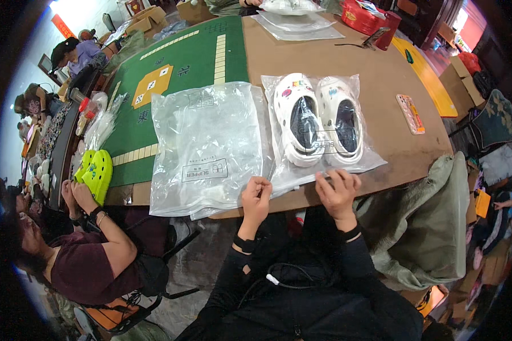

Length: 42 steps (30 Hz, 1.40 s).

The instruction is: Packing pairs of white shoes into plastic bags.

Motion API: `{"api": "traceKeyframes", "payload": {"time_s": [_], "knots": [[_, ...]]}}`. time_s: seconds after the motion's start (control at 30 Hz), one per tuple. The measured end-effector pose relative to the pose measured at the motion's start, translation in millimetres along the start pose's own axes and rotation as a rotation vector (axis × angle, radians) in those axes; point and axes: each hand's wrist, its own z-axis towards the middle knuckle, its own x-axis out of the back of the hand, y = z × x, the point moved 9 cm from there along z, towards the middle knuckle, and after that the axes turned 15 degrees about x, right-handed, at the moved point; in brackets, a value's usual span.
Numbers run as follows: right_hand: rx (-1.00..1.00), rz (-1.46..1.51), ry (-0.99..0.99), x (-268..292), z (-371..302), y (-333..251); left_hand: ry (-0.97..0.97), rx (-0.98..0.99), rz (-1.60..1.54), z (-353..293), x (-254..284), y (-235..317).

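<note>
A pair of white clogs (297, 128) with coloured charms lies inside a clear plastic slipper bag (370, 162) on the brown table in front of me. My right hand (340, 196) pinches the near edge of this bag, below the clogs. My left hand (256, 202) is closed, thumb against the fingers, at the bag's near left corner. Beside it on the left, flat clear slipper bags (207, 136) lie stacked, with no shoes in them. The left fingertips touch where the plastic edges meet.
A phone (410, 114) lies on the right of the brown tabletop (404, 74). The green mahjong mat (199, 57) covers the left side. Another person handles yellow-green clogs (96, 173) at left. More bagged white shoes (290, 5) sit at the far edge. A large greenish sack (421, 221) stands at right.
</note>
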Motion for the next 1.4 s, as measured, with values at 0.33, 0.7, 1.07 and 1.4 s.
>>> {"api": "traceKeyframes", "payload": {"time_s": [0.33,0.7,1.07,1.4], "knots": [[-0.107,-0.285,0.072,35.2,-23.6,50.6,-0.037,-0.008,0.040,2.0,-1.0,-6.5],[-0.133,-0.323,0.059,39.5,-33.4,65.5,0.000,-0.023,0.041,1.0,-1.3,1.5],[-0.127,-0.312,0.070,44.7,-37.2,73.4,0.097,-0.048,-0.108,-0.1,10.6,-4.1],[-0.097,-0.117,0.098,46.3,-46.0,67.3,0.469,-0.536,0.526,-33.7,-2.3,67.8]]}}
